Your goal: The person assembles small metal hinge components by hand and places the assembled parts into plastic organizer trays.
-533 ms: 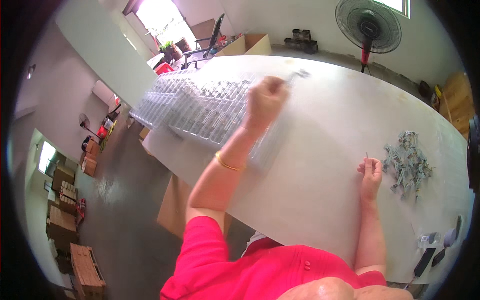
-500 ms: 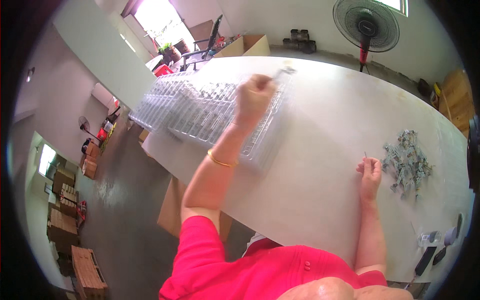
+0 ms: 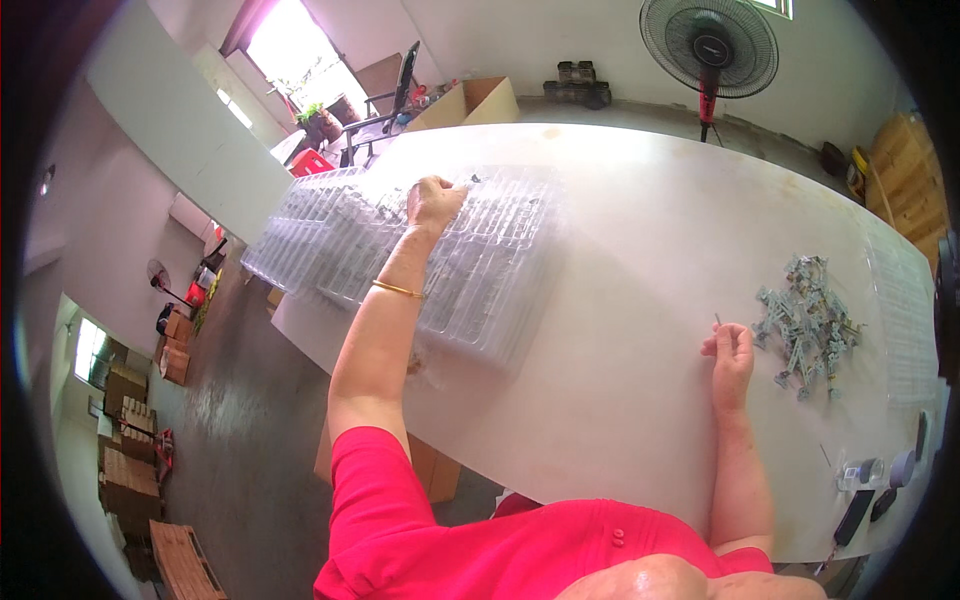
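My left hand point(image 3: 435, 205) reaches over the stacked clear plastic trays point(image 3: 500, 250), its fingers pinched together. A small grey metal part point(image 3: 472, 181) shows at its fingertips; its exact kind is too small to tell. The tray compartments hold rows of similar small grey pieces, partly hidden under my hand and arm. My right hand point(image 3: 734, 352) rests low over the table, thumb and fingers closed on a thin grey pin-like piece point(image 3: 717, 319) that sticks up. Just right of it lies a loose pile of grey metal parts point(image 3: 808, 325).
The white table point(image 3: 630, 400) curves away to the far side. Along its right edge are clear trays point(image 3: 900, 310), a small clear container point(image 3: 860, 473) and a black strip-shaped object point(image 3: 853, 517). Beyond the table stand a fan point(image 3: 710, 50), a chair point(image 3: 400, 90) and an open cardboard box point(image 3: 470, 103).
My left hand has moved left and slightly down across the trays, with the small part at its fingertips. The right hand stays beside the pile, still pinching the thin piece.
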### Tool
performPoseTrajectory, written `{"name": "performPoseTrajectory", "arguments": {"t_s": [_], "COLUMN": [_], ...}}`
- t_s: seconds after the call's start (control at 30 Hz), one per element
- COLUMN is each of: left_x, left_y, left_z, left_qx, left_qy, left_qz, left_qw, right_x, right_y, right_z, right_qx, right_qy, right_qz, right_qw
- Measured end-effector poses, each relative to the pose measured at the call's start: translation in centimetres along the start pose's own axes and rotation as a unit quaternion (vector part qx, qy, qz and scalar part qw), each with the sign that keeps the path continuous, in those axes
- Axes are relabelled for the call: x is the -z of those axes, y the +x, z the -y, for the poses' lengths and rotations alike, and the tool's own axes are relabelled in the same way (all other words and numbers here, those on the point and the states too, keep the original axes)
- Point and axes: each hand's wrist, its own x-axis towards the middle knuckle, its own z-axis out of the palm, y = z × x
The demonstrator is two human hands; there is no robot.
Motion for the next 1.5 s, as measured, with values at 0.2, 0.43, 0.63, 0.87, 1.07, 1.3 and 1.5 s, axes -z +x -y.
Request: {"name": "performPoseTrajectory", "arguments": {"t_s": [0.2, 0.43, 0.63, 0.87, 1.07, 1.3, 1.5], "left_x": [-0.7, -1.3, -1.2, -1.1, -1.5, -1.4, -0.9], "left_y": [0.7, 0.4, 0.2, 0.4, 0.5, 1.0, -1.5], "left_z": [0.2, -0.3, -1.1, -2.0, -1.7, -0.6, -5.2], "left_qx": [0.002, -0.007, -0.011, -0.002, 0.028, 0.02, -0.101], "left_qy": [0.063, 0.069, 0.094, 0.115, 0.178, 0.204, 0.168], "left_qz": [0.003, -0.003, 0.03, 0.056, 0.087, 0.109, 0.034], "left_qw": [0.998, 0.998, 0.995, 0.992, 0.98, 0.973, 0.98], "right_x": [-0.1, -0.1, 0.0, -0.2, -0.3, -0.6, -1.1], "right_y": [0.0, -0.1, 0.0, 0.1, -0.5, -0.6, 0.0], "right_z": [-0.1, 0.2, -0.2, 0.0, 0.5, 0.0, 0.7], "right_qx": [-0.011, -0.005, -0.005, -0.004, -0.008, -0.01, 0.0], "right_qy": [0.007, 0.002, 0.012, 0.01, 0.001, -0.013, -0.061], "right_qz": [0.011, 0.013, 0.021, 0.019, 0.023, 0.014, 0.011], "right_qw": [1.0, 1.0, 1.0, 1.0, 1.0, 1.0, 0.998]}}
